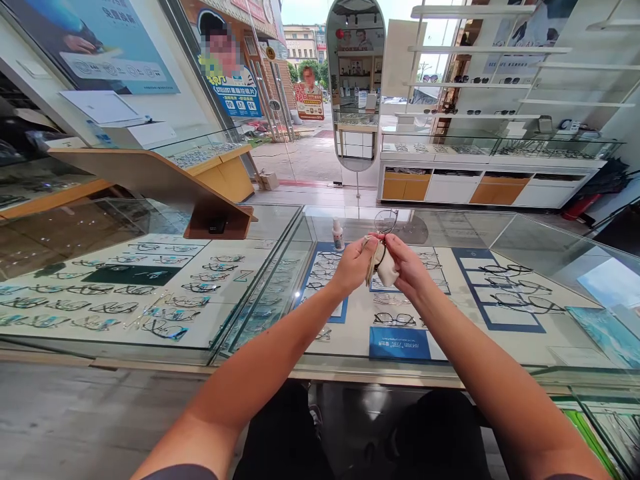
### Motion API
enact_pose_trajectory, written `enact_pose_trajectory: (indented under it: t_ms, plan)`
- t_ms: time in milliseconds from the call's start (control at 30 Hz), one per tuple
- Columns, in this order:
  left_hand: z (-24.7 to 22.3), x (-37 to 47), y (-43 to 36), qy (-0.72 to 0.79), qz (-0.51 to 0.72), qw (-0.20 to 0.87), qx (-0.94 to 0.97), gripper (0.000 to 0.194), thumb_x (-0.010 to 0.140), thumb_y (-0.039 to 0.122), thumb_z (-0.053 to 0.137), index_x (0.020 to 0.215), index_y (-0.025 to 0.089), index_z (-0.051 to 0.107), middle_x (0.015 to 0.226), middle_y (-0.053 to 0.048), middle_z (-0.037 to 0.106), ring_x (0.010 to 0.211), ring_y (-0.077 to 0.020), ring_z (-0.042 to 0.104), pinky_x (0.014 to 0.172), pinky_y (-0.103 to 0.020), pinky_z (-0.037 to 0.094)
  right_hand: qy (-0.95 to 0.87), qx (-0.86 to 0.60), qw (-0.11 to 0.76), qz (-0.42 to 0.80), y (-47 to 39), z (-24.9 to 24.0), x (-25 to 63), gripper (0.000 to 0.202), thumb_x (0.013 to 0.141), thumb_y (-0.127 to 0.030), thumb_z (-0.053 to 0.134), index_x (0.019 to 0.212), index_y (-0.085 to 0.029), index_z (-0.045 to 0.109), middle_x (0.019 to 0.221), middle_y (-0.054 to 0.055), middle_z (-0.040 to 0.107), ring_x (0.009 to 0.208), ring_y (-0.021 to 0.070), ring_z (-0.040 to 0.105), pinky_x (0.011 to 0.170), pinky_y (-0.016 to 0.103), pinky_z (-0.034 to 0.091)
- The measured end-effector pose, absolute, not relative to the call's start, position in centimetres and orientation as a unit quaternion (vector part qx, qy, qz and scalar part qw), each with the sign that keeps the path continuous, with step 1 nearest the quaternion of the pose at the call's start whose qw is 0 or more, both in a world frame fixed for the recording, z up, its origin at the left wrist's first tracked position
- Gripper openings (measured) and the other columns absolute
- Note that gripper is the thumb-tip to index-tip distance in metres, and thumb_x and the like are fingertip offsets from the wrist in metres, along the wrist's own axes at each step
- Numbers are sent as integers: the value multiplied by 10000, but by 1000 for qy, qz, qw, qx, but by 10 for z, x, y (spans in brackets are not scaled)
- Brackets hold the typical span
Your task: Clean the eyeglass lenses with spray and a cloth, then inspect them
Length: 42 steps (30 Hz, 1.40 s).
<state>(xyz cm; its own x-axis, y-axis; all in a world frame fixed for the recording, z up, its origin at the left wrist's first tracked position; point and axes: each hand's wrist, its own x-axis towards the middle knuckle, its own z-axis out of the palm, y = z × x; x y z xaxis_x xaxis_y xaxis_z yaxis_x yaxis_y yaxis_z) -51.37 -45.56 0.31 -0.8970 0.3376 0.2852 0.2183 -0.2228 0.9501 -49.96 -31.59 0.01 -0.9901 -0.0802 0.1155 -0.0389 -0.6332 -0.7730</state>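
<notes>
Above the glass display case, my left hand (356,265) is closed on a pale cloth (387,268). My right hand (406,264) is closed on a pair of glasses (387,221), whose round lens sticks up beyond the fingertips. The cloth hangs between both hands, around the lower part of the glasses. The hands nearly touch at the fingertips. A small white bottle (338,235) stands upright on the glass top, just beyond my left hand.
Rows of glasses (114,307) lie inside the glass display case (280,363). A brown slanted stand (220,217) is at the left on the glass. An oval mirror (356,80) stands beyond the case, beside white shelves (490,50).
</notes>
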Motion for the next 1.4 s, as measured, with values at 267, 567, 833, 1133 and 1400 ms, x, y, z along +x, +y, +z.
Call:
enact_pose_trajectory:
  t_ms: [267,567,833,1133,1400]
  plan:
    - [1,-511,-458,628,733,98,241,648,820,642,886,1233,174,715,979,-45,750,872,-162,663,789,-282,527,428,-53,-6,-902,-316,1,-498,416,705,-546,988,898,-254,764,1168,27,818,1001,207,736,851,307,620]
    - [8,-506,-453,626,759,14,179,608,876,776,747,973,175,766,791,-9,673,740,-146,564,672,-269,466,447,-74,-2,-891,-324,10,-487,433,689,-545,988,834,-269,687,1111,37,807,1047,245,744,792,323,607]
    - [7,-513,-457,604,767,82,199,621,871,793,747,1009,188,788,850,-35,736,842,-178,664,797,-294,554,477,-56,-47,-876,-305,12,-494,440,698,-565,994,884,-250,749,1148,33,804,965,212,726,815,337,601]
    - [8,-517,-461,594,789,46,148,647,890,803,720,1106,195,771,922,-78,775,960,-236,727,856,-359,593,525,-47,-207,-824,-283,22,-497,312,829,-542,909,896,-275,761,1082,36,789,1033,208,684,956,354,550]
    - [17,-494,-460,690,629,-127,334,517,1117,599,488,1312,202,755,1289,-138,762,1229,-297,676,1091,-409,487,701,-115,-277,-647,-316,15,-475,220,970,-460,770,869,-266,743,878,26,712,880,230,608,884,372,467]
